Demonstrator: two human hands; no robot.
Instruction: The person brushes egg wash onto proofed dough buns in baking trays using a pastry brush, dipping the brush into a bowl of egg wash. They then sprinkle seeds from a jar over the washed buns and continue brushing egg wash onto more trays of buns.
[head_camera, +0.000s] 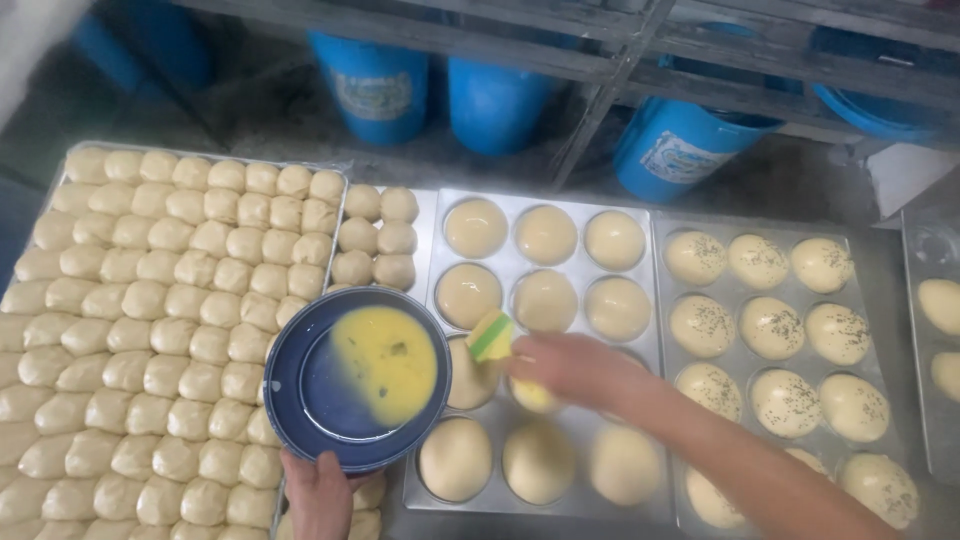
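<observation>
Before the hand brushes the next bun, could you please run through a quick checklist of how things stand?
1. Blue plate held by the left hand: ok.
2. Yellow egg wash left on the plate: ok, though it covers only part.
3. Sponge in the right hand: ok, fingers closed on it.
4. Plate level: cannot tell.
5. Unseeded buns in the middle tray glazed: cannot tell.
6. Seeded buns at right untouched by the hand: ok.

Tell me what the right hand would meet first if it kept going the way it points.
Probably the blue plate of yellow egg wash: the right hand with its sponge points left toward the rim, though depth is unclear and it may pass above.
</observation>
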